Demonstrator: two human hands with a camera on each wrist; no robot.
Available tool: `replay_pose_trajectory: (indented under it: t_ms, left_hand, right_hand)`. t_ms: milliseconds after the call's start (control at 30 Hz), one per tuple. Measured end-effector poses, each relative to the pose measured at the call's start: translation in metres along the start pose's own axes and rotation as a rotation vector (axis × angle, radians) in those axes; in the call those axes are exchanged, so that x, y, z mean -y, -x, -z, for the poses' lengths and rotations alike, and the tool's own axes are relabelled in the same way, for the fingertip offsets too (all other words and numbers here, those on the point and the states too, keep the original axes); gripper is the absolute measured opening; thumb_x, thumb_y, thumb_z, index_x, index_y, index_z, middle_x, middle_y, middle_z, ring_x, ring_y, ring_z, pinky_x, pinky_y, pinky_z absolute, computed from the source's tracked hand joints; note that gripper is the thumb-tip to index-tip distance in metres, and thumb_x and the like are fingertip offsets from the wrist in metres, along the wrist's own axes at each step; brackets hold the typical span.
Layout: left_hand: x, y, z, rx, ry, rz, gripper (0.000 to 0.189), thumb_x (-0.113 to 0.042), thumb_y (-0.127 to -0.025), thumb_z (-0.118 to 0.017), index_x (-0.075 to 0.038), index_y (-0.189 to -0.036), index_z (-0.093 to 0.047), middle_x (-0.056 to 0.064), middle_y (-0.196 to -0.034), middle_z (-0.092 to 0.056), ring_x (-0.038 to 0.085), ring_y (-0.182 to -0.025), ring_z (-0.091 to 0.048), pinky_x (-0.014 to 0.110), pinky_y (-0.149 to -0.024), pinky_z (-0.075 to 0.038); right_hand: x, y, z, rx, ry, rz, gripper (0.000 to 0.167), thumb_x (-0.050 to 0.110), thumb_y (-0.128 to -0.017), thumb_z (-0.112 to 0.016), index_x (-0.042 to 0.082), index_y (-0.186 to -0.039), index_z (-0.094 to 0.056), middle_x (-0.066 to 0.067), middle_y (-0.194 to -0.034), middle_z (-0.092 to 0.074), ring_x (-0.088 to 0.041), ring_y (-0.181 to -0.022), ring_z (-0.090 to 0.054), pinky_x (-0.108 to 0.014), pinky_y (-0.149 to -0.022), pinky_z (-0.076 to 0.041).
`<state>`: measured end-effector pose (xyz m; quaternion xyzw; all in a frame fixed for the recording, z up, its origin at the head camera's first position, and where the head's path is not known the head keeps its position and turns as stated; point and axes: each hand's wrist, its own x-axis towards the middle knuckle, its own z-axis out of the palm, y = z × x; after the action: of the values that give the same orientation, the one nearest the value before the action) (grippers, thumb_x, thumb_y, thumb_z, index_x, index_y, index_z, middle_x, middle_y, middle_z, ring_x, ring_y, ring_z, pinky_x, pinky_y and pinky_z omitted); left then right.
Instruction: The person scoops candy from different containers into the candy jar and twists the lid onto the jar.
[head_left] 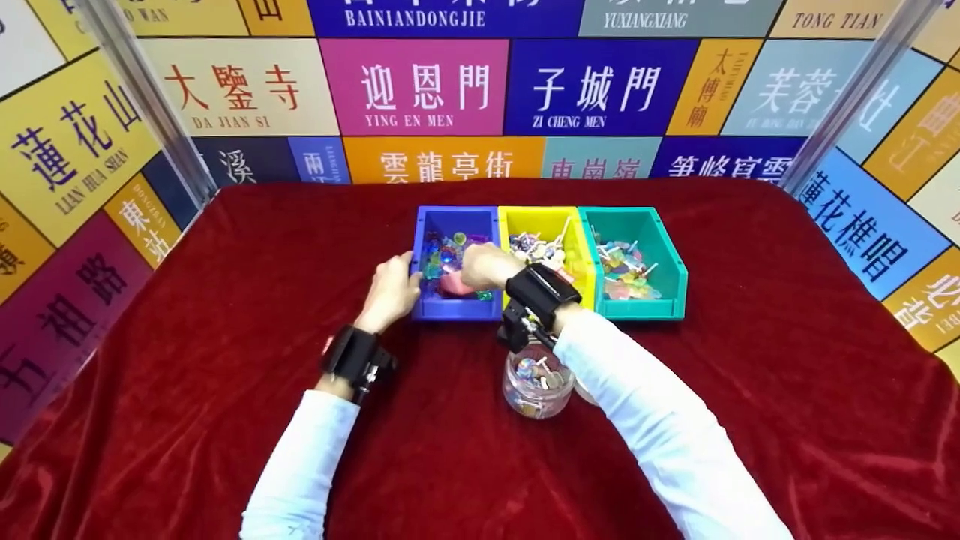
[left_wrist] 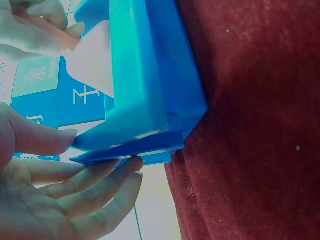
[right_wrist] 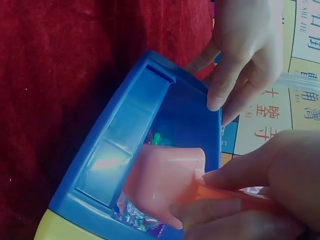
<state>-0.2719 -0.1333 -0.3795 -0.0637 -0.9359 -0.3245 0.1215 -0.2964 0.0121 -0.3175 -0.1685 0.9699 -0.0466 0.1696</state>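
A pink scoop [right_wrist: 162, 175] is down inside the blue bin [head_left: 457, 310], among small shiny coloured pieces. My right hand [head_left: 487, 266] grips its handle, with the thumb along the top in the right wrist view. My left hand [head_left: 391, 291] pinches the bin's left side wall, thumb on the inner side and fingers outside. In the left wrist view the scoop's pale pink blade [left_wrist: 92, 62] shows past the bin's rim. Part of the bin's contents is hidden under the scoop and my right hand.
Beside the blue bin stand a yellow bin [head_left: 588, 262] and a green bin [head_left: 675, 289], both with wrapped lollipops or candies. A clear jar [head_left: 537, 401] with some pieces in it stands in front, below my right wrist. Red velvet cloth [head_left: 187, 390] covers the table.
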Motion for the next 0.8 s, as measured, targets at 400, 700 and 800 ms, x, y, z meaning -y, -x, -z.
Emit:
replay_pose_trajectory:
  t_ms: [400, 700, 800]
  left_hand:
    - [-0.001, 0.000, -0.001, 0.008, -0.011, 0.009, 0.037, -0.003, -0.085, -0.052, 0.011, -0.119, -0.049, 0.028, -0.110, -0.056, 0.038, -0.102, -0.054, 0.045, -0.087, -0.044]
    - [0.000, 0.001, -0.001, 0.008, -0.023, 0.017, 0.037, -0.003, -0.085, -0.051, 0.012, -0.120, -0.048, 0.028, -0.110, -0.056, 0.039, -0.102, -0.054, 0.045, -0.087, -0.044]
    - [-0.001, 0.001, -0.001, 0.001, -0.025, 0.011, 0.037, -0.003, -0.085, -0.052, 0.012, -0.119, -0.049, 0.028, -0.109, -0.057, 0.039, -0.101, -0.054, 0.045, -0.086, -0.044]
  right_hand:
    - [-0.014, -0.052, -0.031, 0.026, -0.112, -0.058, 0.012, 0.004, -0.081, -0.044, 0.002, -0.078, -0.055, -0.014, -0.085, -0.056, -0.018, -0.057, -0.054, -0.024, -0.041, -0.047]
    - [-0.007, -0.032, -0.019, 0.092, -0.179, -0.022, 0.041, 0.005, -0.090, -0.037, 0.005, -0.130, -0.043, -0.011, -0.083, -0.057, -0.010, -0.043, -0.045, -0.020, -0.038, -0.044]
    - [-0.028, -0.081, -0.048, 0.036, -0.137, 0.041, 0.047, 0.008, -0.090, -0.037, 0.011, -0.137, -0.035, -0.013, -0.116, -0.054, -0.012, -0.051, -0.052, -0.022, -0.041, -0.048]
